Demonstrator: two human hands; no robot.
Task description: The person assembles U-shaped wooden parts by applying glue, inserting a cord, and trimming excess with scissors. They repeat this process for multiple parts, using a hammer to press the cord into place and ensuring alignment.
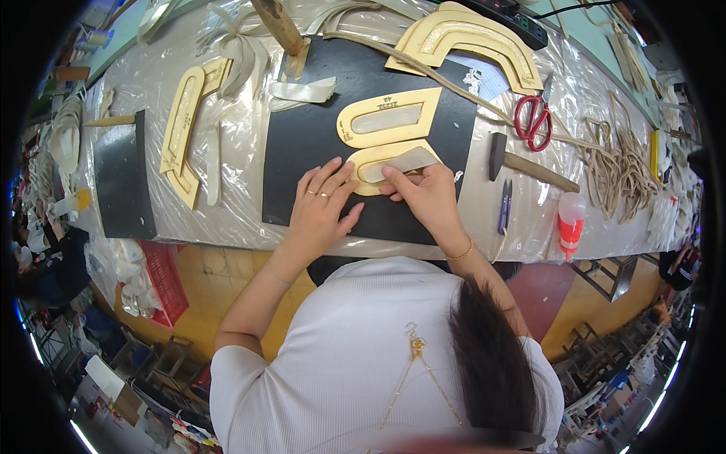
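Observation:
My right hand pinches a flat grey-beige strip between thumb and fingers. The strip lies at a slant over the opening of a pale yellow U-shaped template. At the template's left end, my left hand rests with fingers stretched out and the thumb apart; its fingertips reach the template's edge. Just beyond lies a second template of similar shape, with grey material showing in its slot. Both templates sit on a black mat. Part of the near template is hidden by my right hand.
On the right lie a hammer, red-handled scissors, thread snips, a red-and-white bottle and tangled cord. More templates lie left and far right. A wooden stick stands at the back.

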